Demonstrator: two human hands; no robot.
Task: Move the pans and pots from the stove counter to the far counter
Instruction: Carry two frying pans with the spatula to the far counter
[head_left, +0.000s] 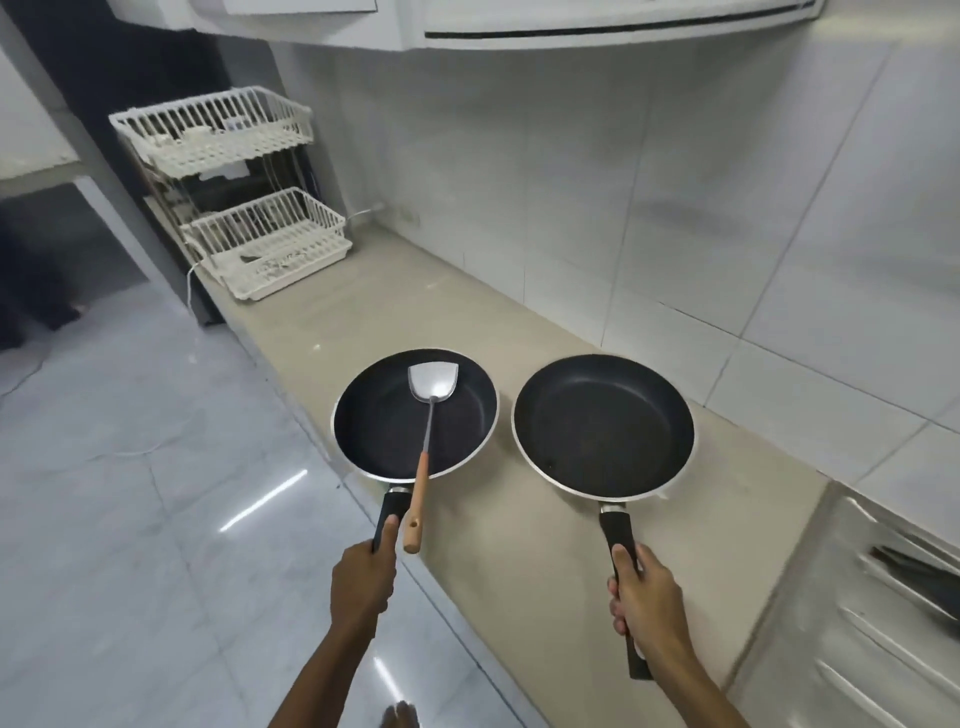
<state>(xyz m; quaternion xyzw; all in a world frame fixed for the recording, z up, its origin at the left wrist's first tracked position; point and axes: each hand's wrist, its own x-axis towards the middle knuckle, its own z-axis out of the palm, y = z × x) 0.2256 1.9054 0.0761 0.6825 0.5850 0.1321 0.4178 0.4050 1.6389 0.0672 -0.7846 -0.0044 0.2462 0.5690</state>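
Note:
Two black non-stick frying pans are held above a beige counter (363, 306). My left hand (362, 579) grips the black handle of the left pan (384, 426), which overhangs the counter's front edge. A metal spatula with a wooden handle (427, 431) lies in that pan, its blade toward the far rim and its handle sticking out over the near rim. My right hand (644, 597) grips the handle of the larger right pan (602, 423), which hangs over the counter near the tiled wall.
A white two-tier dish rack (244, 197) stands at the counter's far end. A steel sink drainboard (857, 597) lies at the near right. White wall tiles (675, 208) back the counter, cabinets hang overhead, and a glossy tiled floor (130, 493) spreads to the left.

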